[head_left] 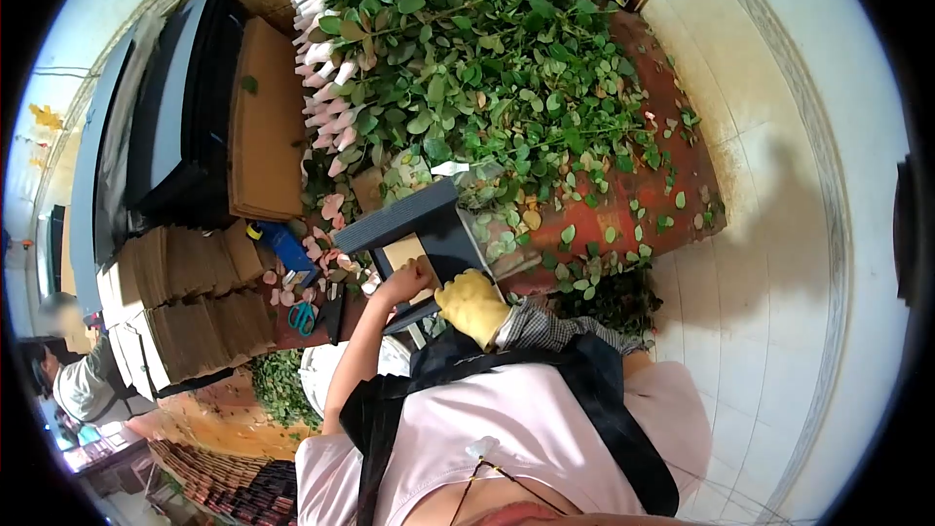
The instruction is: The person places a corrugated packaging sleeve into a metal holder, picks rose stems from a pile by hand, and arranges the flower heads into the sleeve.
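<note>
Near the middle of the frame, the black tray [456, 251] sits at a slant on the near side of the red counter [674, 181], its ribbed edge toward the upper left and a tan card [401, 250] lying in it. The left hand [405, 281] is bare and rests at the lower end of the card with its fingers curled in; whether its grip pinches the card I cannot tell. Just beside it, the right hand [473, 308] wears a yellow glove below a checked sleeve [547, 328], at the lower right part of the tray; its fingers are bent, but what the grip closes on (if anything) is hidden. Beyond the tray, leafy stems [467, 63] fill the upper middle of the frame, their pale pink wrapped heads [326, 102] lined up on the left. Left of the tray lie loose petals [332, 206], a blue tool [283, 245] and teal scissors [302, 318]. Folded cardboard [200, 282] is stacked farther left, and another person [90, 382] shows at the far left edge.
</note>
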A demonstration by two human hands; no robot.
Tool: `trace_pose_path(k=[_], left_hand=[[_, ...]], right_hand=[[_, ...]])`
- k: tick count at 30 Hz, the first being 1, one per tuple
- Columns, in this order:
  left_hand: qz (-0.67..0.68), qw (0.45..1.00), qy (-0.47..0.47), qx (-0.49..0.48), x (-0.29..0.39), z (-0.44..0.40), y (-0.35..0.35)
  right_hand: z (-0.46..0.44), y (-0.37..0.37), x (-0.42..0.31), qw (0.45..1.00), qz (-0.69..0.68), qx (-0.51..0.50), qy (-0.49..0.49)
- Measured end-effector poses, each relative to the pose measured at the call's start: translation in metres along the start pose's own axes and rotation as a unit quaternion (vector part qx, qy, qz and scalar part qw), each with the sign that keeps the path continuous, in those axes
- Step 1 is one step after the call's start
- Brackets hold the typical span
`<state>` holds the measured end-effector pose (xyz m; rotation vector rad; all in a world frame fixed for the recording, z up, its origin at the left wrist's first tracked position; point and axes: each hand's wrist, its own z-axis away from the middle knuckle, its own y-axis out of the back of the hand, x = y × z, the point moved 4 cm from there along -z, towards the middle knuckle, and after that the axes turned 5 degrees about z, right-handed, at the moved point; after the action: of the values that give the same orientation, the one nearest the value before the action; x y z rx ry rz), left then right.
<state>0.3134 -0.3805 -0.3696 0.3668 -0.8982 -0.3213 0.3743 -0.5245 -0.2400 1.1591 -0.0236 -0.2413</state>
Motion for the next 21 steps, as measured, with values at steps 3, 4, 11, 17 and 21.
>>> trace_pose_path(k=[3, 4, 11, 17, 21], left_hand=[[-0.018, 1.000, 0.003, -0.001, -0.004, 0.002, -0.003], [-0.004, 1.000, 0.000, 0.000, -0.007, 0.002, -0.004], [0.023, 1.000, -0.001, -0.003, -0.021, 0.002, -0.011], [0.027, 0.999, 0.002, 0.020, -0.004, 0.013, -0.001], [0.061, 0.998, 0.022, 0.009, 0.004, 0.019, 0.003]], right_hand=[[0.014, 0.022, 0.012, 0.983, -0.144, 0.053, 0.101], [0.021, 0.030, 0.022, 0.952, -0.225, 0.106, 0.177], [0.009, 0.148, 0.151, 0.730, -0.625, 0.154, 0.230], [-0.136, 0.220, 0.262, 0.761, -0.482, 0.422, 0.100], [-0.249, 0.226, 0.310, 0.906, -0.005, 0.421, -0.048]])
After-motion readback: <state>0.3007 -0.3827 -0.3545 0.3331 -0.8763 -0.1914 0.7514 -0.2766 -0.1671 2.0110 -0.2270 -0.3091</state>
